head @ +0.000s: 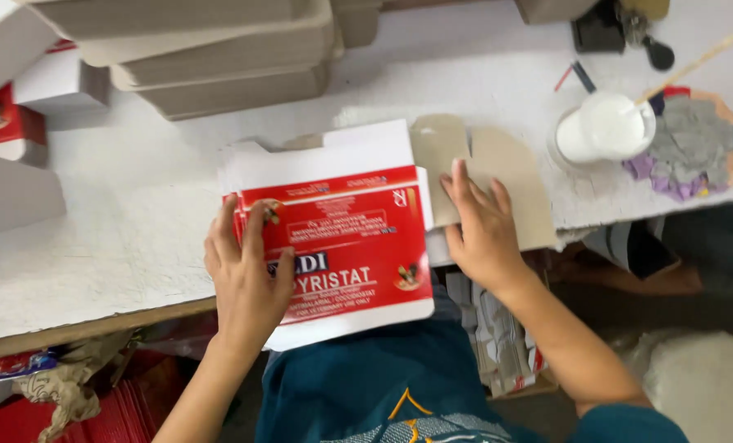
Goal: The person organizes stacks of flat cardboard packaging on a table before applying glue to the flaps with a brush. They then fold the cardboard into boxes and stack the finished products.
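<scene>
While flat at the desk point(95, 254) front edge, red box point(346, 246) pinned under left hand point(247, 279), fingers spread, open; right hand point(481, 234) open too, pressing brown flap point(497, 180).

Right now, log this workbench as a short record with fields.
Left hand: flat on the red and white carton blank
Right hand: pressing the blank's brown cardboard flap
Surface: white table
Back left: stack of flat grey boxes
Right: white cup with a stick in it
</scene>
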